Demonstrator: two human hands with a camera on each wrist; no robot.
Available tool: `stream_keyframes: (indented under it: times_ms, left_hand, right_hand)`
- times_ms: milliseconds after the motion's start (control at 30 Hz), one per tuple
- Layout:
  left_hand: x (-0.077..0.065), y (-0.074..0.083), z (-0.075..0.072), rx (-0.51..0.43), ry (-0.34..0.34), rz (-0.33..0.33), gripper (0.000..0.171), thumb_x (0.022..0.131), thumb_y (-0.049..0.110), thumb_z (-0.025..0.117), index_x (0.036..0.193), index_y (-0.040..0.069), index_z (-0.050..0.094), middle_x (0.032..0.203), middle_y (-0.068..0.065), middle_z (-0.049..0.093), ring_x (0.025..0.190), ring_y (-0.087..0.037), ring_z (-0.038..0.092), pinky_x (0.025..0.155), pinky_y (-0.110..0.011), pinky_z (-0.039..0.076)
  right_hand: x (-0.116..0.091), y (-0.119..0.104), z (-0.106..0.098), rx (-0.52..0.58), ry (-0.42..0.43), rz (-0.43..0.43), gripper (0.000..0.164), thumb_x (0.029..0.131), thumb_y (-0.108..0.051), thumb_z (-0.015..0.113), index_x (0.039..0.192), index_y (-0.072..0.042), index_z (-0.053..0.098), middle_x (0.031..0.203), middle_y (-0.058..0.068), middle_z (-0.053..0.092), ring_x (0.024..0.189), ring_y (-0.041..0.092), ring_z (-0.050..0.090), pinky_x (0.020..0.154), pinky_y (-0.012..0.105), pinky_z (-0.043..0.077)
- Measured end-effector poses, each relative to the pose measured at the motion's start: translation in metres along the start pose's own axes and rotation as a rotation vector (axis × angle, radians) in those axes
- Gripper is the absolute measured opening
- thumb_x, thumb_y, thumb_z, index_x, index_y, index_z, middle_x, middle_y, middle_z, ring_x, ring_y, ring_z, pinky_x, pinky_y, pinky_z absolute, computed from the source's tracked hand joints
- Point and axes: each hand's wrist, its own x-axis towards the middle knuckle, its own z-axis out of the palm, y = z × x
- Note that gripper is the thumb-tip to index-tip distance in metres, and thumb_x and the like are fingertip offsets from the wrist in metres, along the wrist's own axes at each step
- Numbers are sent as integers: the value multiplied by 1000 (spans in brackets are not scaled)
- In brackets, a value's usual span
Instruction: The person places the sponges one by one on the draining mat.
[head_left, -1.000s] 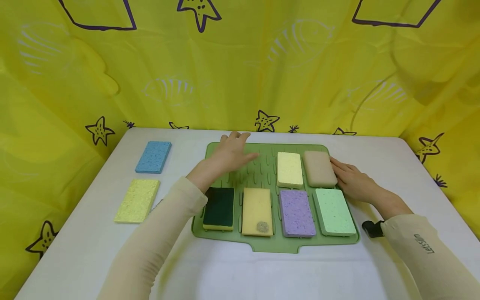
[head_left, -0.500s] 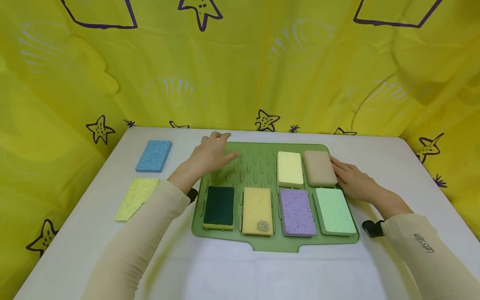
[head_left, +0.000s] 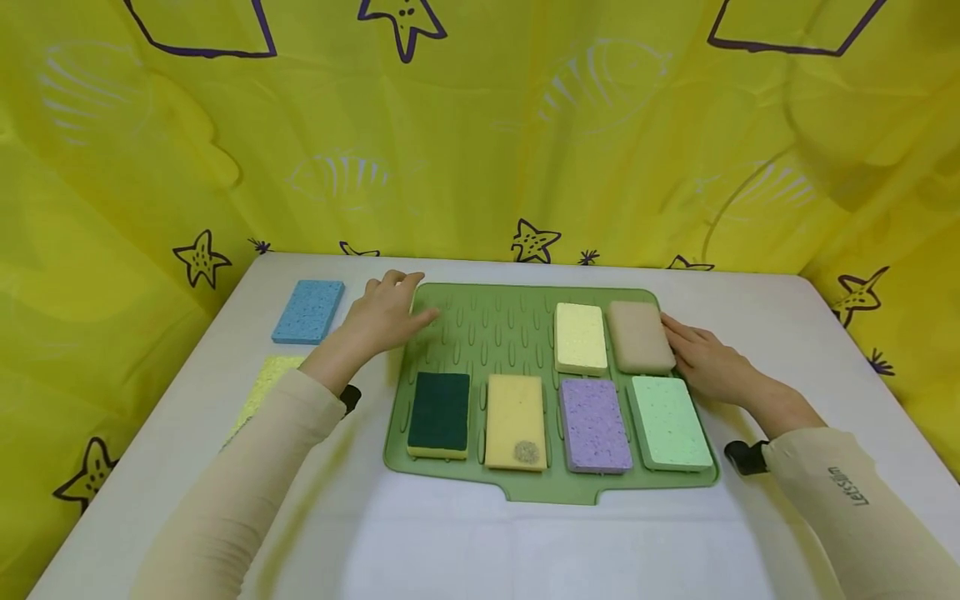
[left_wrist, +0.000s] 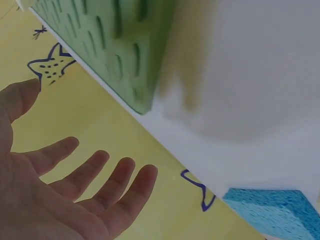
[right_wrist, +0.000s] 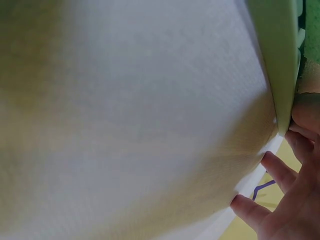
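Note:
In the head view, my left hand (head_left: pixel 381 317) hovers with spread fingers beside the back left corner of a green ribbed mat (head_left: pixel 487 325), holding nothing. The left wrist view shows its fingers loosely extended, with a blue sponge (left_wrist: pixel 275 215) off to the lower right. My right hand (head_left: pixel 708 364) rests against the mat's right edge, next to a beige sponge (head_left: pixel 640 337). Its fingers look fairly straight, and its thumb touches the mat's rim (right_wrist: pixel 280 65) in the right wrist view. A pale yellow sponge (head_left: pixel 580 337) lies left of the beige one.
Along the mat's front row lie a dark green scouring sponge (head_left: pixel 439 412), a tan sponge (head_left: pixel 513 412), a purple sponge (head_left: pixel 596 425) and a mint sponge (head_left: pixel 670 422). Left of the mat, a yellow-green sponge (head_left: pixel 262 383) is partly hidden by the sleeve. A yellow curtain (head_left: pixel 465 150) borders the table.
My left hand has moved left, from above the back of the mat to beside its left corner. Its sleeve now covers more of the yellow-green sponge. My right hand stays put.

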Motion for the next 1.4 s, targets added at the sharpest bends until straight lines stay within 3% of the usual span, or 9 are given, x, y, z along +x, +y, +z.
stream_keyframes:
  times_ms: [700, 1000, 1400]
  left_hand:
    - [-8, -51, -3, 10, -18, -99, 69, 100, 36, 53, 156, 6, 25, 154, -30, 27, 138, -58, 27, 102, -69, 39]
    - [-4, -75, -4, 12, -33, -134, 69, 99, 33, 52, 154, 0, 25, 153, -34, 26, 136, -62, 25, 104, -71, 35]
    - [-10, -97, -13, 27, -67, -182, 63, 102, 33, 48, 155, 9, 26, 154, -36, 18, 136, -63, 19, 102, -74, 33]
  right_hand:
    - [-1, -1, -2, 5, -3, 5, 51, 106, -15, 40, 152, 5, 30, 160, 23, 25, 132, 56, 35, 92, 75, 40]
    - [-1, -2, -2, 5, -9, 11, 51, 106, -15, 40, 152, 5, 30, 160, 23, 25, 132, 56, 35, 93, 75, 40]
    - [0, -3, -3, 6, -19, 24, 52, 106, -16, 40, 153, 5, 28, 161, 22, 25, 133, 55, 34, 95, 74, 39]
